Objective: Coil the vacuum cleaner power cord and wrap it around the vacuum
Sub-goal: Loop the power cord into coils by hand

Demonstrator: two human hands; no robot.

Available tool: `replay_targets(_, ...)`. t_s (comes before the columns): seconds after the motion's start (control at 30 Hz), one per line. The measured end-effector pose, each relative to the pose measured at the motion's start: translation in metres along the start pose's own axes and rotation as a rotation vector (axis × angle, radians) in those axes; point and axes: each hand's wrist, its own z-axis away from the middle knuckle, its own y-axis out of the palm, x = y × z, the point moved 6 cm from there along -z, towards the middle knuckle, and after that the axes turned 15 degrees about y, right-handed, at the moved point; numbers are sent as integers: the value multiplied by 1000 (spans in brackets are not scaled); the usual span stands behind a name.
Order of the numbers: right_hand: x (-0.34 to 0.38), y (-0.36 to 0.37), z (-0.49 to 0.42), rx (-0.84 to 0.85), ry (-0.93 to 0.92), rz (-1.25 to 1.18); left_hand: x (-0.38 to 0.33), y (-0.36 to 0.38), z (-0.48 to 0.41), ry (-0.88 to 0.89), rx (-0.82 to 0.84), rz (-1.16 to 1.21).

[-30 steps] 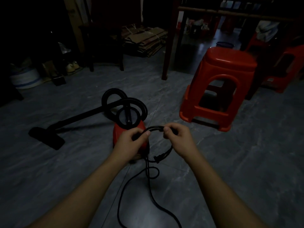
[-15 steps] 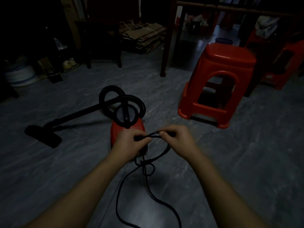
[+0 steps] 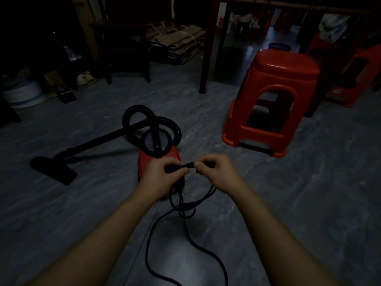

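Lying flat on the grey floor at the left is the black floor nozzle (image 3: 53, 170), its wand running up to the hose (image 3: 132, 114) looped over the red vacuum (image 3: 147, 162). Just in front of it, the left hand (image 3: 160, 176) pinches a small bundle of power cord (image 3: 188, 165) loops. The right hand (image 3: 216, 174) pinches the same bundle close beside it. Loops hang beneath the hands and the rest trails across the floor. A red stool (image 3: 274, 100) stands off right.
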Motion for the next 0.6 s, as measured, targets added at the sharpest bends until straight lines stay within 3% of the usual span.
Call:
replay_targets(0.23, -4, -14, 4, -91, 19, -162, 42, 8, 18, -191, 163, 33)
replay_targets(0.4, 0, -35, 2, -200, -33, -251, 31, 2, 5, -155, 39, 107)
replay_targets(0.5, 1, -38, 1, -207, -52, -163, 25, -7, 0, -105, -35, 44)
replay_targets(0.6, -8, -39, -2, -221, -4, 91, 31, -13, -1, -93, -47, -15)
